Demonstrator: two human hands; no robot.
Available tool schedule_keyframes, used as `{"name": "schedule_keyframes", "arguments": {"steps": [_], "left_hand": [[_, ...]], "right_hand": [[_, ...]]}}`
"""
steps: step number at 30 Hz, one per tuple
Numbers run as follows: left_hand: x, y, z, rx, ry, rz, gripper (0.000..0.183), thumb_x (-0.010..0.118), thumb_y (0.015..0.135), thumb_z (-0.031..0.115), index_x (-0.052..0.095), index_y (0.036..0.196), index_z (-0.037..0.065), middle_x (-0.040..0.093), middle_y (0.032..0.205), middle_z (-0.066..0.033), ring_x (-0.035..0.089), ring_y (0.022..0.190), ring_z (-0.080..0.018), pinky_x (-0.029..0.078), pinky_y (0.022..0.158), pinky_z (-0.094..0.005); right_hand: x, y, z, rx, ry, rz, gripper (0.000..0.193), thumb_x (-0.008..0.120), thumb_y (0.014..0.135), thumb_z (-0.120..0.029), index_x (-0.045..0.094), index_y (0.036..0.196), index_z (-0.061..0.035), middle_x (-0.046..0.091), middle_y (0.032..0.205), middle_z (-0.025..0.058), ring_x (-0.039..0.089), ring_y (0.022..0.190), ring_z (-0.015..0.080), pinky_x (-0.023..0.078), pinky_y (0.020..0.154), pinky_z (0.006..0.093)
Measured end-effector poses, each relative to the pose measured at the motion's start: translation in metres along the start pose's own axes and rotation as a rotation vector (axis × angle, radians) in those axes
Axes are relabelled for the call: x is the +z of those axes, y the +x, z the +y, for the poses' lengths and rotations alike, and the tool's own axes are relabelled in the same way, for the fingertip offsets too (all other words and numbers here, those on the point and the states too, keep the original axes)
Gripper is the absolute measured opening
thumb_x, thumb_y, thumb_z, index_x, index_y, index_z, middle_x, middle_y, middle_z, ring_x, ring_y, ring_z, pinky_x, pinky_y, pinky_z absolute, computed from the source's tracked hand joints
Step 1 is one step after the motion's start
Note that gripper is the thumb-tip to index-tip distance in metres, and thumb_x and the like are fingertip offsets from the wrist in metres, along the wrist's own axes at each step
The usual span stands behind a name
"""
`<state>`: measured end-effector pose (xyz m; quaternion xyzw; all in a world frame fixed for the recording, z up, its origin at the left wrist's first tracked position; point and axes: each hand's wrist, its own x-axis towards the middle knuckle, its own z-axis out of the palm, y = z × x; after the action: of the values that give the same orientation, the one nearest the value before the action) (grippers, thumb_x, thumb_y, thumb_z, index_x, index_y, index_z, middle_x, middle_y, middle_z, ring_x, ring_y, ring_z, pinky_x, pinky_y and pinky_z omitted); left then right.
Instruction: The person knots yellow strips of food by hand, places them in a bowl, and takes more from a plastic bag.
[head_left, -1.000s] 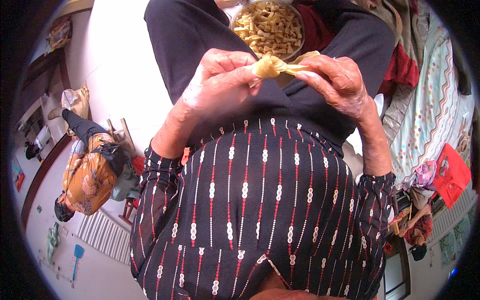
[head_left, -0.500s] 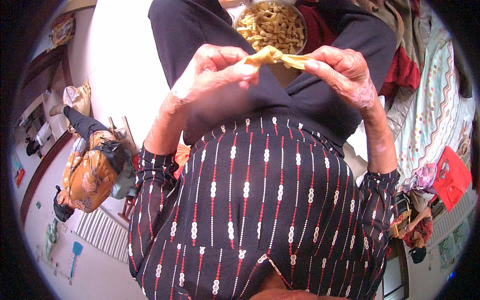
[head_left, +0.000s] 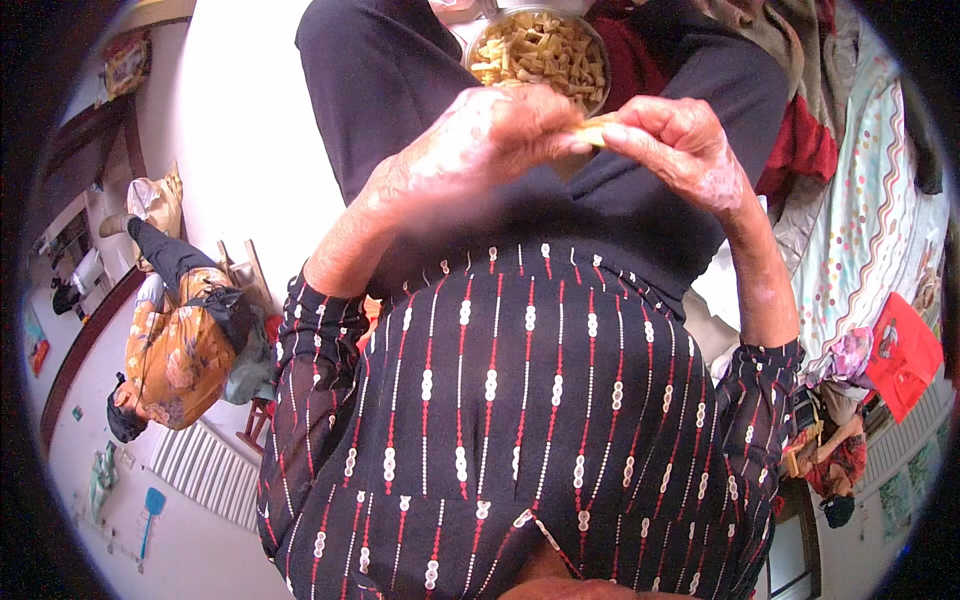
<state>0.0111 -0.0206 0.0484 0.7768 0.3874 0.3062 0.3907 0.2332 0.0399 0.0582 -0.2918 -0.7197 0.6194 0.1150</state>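
Held above my lap is a soft yellow strip (head_left: pixel 594 131), which looks like tofu skin. Only a short piece of it shows between my hands, so its knot is hidden. The fingers of my left hand (head_left: pixel 490 140) are curled closed over one end, with the back of the hand turned up. My right hand (head_left: pixel 680 145) pinches the other end between thumb and bent forefinger. Just beyond the hands stands a round metal bowl (head_left: pixel 606 75) filled with many small yellow knotted pieces (head_left: pixel 540 50).
My dark trousered legs (head_left: pixel 375 80) spread around the bowl. A dotted cloth (head_left: pixel 850 210) and dark red fabric (head_left: pixel 805 150) lie to the right, near a red bag (head_left: pixel 903 355). One person (head_left: pixel 185 335) is at the left, another (head_left: pixel 838 465) at the far right.
My left hand has moved right and turned over, closing in on my right hand. The knot that showed between them is now covered. My right hand has hardly moved.
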Motion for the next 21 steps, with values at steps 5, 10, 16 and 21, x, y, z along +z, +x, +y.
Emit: {"name": "schedule_keyframes", "arguments": {"steps": [5,10,16,21], "left_hand": [[-0.017,-0.011,0.031,-0.191,-0.185,-0.340,0.018,0.053,0.090,0.014,0.052,0.077,0.000,0.046,0.061,-0.0131,0.049,0.051,-0.0292,0.037,0.048,-0.0385],[-0.054,-0.030,0.042,-0.129,-0.168,-0.333,0.023,0.050,0.089,0.009,0.048,0.068,0.002,0.044,0.056,-0.0099,0.046,0.044,-0.0248,0.033,0.045,-0.0363],[-0.080,-0.009,0.010,-0.246,-0.002,0.021,0.024,0.049,0.092,0.018,0.055,0.076,0.000,0.049,0.063,-0.0047,0.046,0.054,-0.0133,0.037,0.051,-0.0275],[-0.082,0.033,-0.026,-0.302,-0.057,0.236,0.030,0.050,0.093,0.025,0.060,0.096,-0.003,0.055,0.074,-0.0018,0.048,0.067,-0.0075,0.040,0.060,-0.0228]], "right_hand": [[0.003,-0.018,-0.010,-0.212,-0.150,-0.143,0.011,0.058,0.085,-0.010,0.061,0.080,0.0002,0.053,0.059,0.0061,0.052,0.049,0.0167,0.038,0.045,0.0297],[0.019,-0.016,-0.024,-0.385,-0.140,-0.090,0.011,0.057,0.086,-0.011,0.060,0.084,-0.0003,0.052,0.058,0.0105,0.054,0.048,0.0223,0.040,0.045,0.0335],[-0.004,0.037,-0.017,-0.429,-0.304,0.099,0.016,0.055,0.089,-0.014,0.060,0.088,0.0010,0.052,0.063,0.0062,0.054,0.056,0.0134,0.042,0.049,0.0269],[-0.044,0.077,-0.007,-0.241,-0.181,0.182,0.020,0.055,0.092,-0.020,0.062,0.089,-0.0016,0.045,0.062,-0.0073,0.041,0.056,0.0016,0.035,0.050,0.0189]]}}
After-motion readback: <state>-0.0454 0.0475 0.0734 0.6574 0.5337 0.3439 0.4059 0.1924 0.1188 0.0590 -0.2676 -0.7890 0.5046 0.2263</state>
